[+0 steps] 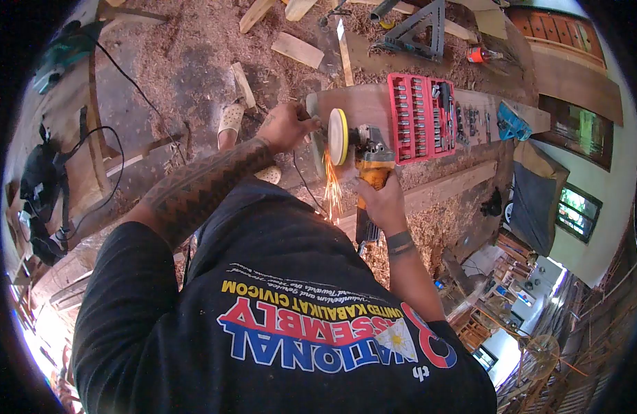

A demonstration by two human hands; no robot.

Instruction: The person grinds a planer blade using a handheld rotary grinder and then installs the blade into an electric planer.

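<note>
My right hand [382,199] grips the body of a yellow and black angle grinder [375,165]. Its round, pale disc with a yellow rim [338,136] faces left. Orange sparks [332,190] stream down from the disc's lower left edge. My left hand [289,127] is closed in a pinch just left of the disc; what its fingers hold is too small to make out. A narrow grey-green strip [316,141] lies between those fingertips and the disc. Right of the grinder, a red socket set case [409,119] lies open on a wooden plank [363,102].
Drill bits [474,123] and a blue tool [513,123] lie farther right on the plank. A grey triangular square [422,34], a red-capped bottle [478,55] and wood offcuts [298,50] rest among shavings beyond. A black cable [306,181] runs near my legs.
</note>
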